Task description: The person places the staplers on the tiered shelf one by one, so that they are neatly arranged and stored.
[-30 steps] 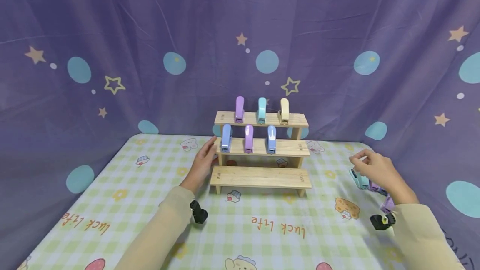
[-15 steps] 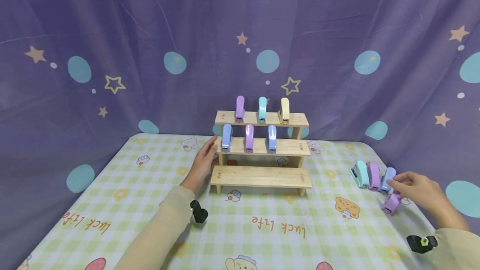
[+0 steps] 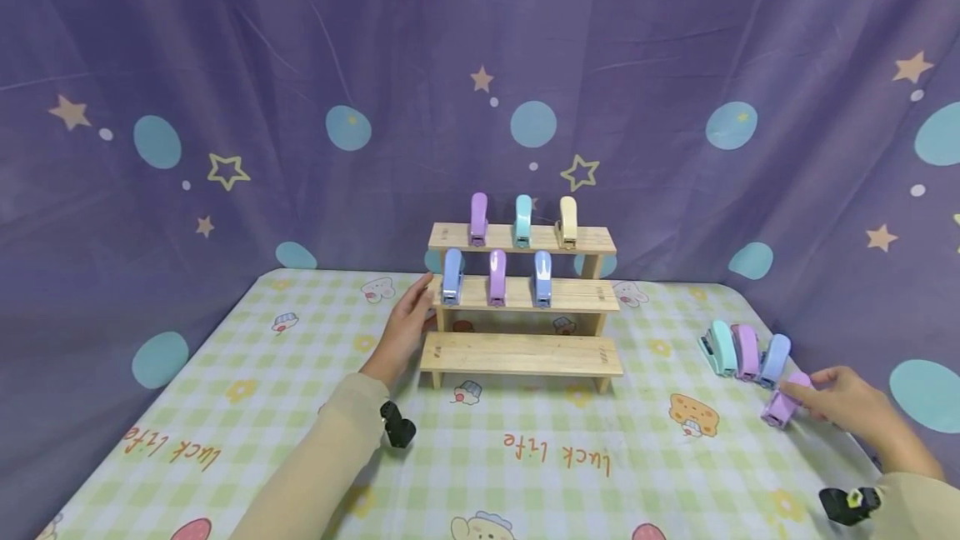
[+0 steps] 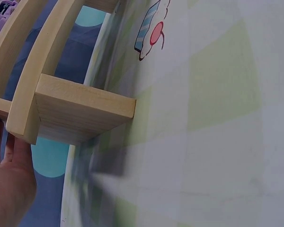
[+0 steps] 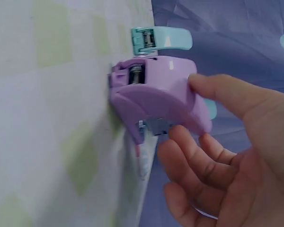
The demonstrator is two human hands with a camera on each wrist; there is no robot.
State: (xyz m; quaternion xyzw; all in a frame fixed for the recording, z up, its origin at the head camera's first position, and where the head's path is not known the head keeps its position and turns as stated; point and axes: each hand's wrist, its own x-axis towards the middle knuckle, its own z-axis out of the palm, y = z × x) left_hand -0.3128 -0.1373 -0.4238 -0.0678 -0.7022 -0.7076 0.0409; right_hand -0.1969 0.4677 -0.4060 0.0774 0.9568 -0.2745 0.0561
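Observation:
My right hand (image 3: 847,407) pinches a purple stapler (image 3: 780,408) at the table's right side. In the right wrist view the thumb presses on its handle (image 5: 173,85) while bent fingers (image 5: 182,151) come up at its underside. Just behind stand a blue stapler (image 3: 776,359), a purple stapler (image 3: 746,348) and a mint stapler (image 3: 723,347). My left hand (image 3: 402,325) holds the left end of a three-step wooden stand (image 3: 525,352) at the middle step. Behind the wood (image 4: 23,118), its fingertips are hidden in the left wrist view.
On the top step stand purple (image 3: 478,219), mint (image 3: 522,220) and cream (image 3: 567,222) staplers. The middle step bears two blue staplers (image 3: 452,276) with a purple one (image 3: 497,277) between them. A checked cloth (image 3: 555,490) covers the table; a purple curtain (image 3: 420,23) hangs behind.
My right hand has moved right and toward me, past the blue stapler, and now grips the nearest purple stapler. The left hand and the stand have stayed put.

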